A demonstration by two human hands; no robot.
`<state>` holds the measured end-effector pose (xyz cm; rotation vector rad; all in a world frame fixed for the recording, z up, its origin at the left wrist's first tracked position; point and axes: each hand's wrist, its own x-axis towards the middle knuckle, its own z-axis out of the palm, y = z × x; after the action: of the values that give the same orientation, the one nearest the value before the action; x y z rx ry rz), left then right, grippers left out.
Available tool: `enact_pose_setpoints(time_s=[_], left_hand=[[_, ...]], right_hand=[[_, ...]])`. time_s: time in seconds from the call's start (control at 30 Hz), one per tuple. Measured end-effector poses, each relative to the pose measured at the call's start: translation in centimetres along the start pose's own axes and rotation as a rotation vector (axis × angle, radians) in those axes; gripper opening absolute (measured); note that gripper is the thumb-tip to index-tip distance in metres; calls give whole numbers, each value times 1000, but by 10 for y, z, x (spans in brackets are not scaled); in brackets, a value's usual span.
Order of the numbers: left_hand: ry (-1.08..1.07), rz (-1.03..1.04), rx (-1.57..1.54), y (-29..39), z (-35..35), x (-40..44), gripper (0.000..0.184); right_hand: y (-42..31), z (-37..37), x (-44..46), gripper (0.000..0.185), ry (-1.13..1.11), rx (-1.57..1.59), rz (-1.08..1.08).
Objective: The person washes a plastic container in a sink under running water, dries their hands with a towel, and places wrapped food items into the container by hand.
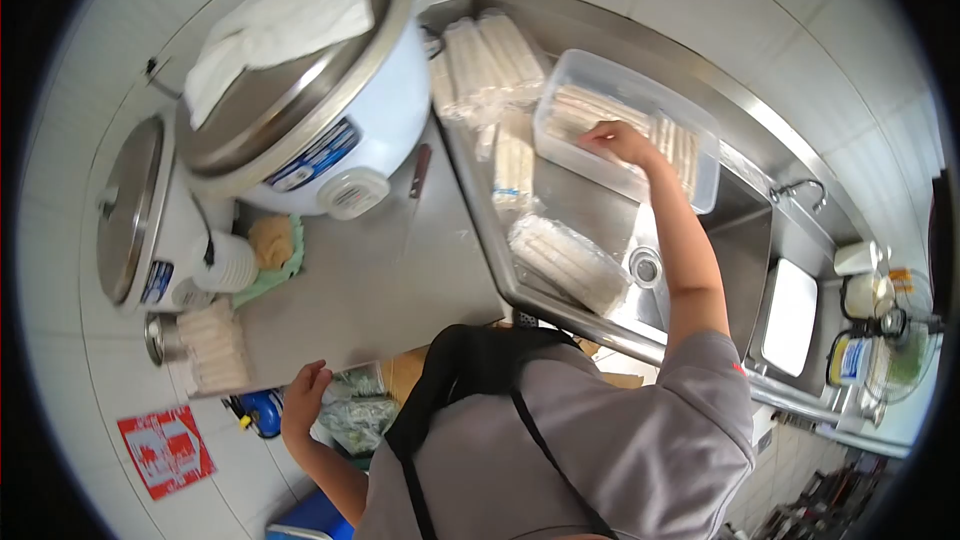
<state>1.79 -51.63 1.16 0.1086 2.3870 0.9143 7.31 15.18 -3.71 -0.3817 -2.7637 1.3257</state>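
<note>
My right hand (622,143) reaches into a clear plastic container (706,190) that stands on the steel sink unit. Its fingers are bent together at the long pale sticks (585,105) lying inside; whatever is between the fingertips is too small to make out. Wrapped packs of similar sticks lie around the container: a plastic-wrapped bundle (570,262) in front, a narrow pack (514,162) to its left and several packs (495,55) behind. My left hand (306,397) hangs by the front edge of the steel counter (370,300), loosely curled and holding nothing.
A large rice cooker (400,90) with a white cloth (290,25) on its lid stands at the back left, a second cooker (140,210) beside it. A brown-handled knife (420,168) lies on the counter. At right are a faucet (803,190) and a white board (790,318).
</note>
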Motion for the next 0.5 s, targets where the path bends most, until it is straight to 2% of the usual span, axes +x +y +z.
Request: enact_pose_setpoints(time_s=[0.03,0.07,0.13,0.23,0.3,0.37,0.43,0.47,0.5], left_hand=[[15,21,17,-12,-3,-2,39],[42,35,26,-25,-7,-5,40],[91,8,31,-32,-18,-27,40],[171,-21,5,-38,-31,-50,40],[250,23,-68,-57,-38,-62,39],[304,-2,-101,-72,-47,-72,39],[347,-36,-250,-107,-52,-71,38],[364,-43,-323,-126,-55,-67,38],[420,-55,-509,-139,-59,-61,37]], right_hand=[[3,-5,1,18,42,93,-44],[-20,-8,-6,18,112,40,-116],[-77,-8,-18,20,81,96,-89],[-194,29,-22,23,-204,169,-447],[-265,89,-11,27,-501,284,-612],[-341,164,-1,30,-795,226,-763],[-390,256,6,32,-969,170,-923],[-413,301,6,32,-1051,88,-874],[-436,345,10,30,-1113,191,-926]])
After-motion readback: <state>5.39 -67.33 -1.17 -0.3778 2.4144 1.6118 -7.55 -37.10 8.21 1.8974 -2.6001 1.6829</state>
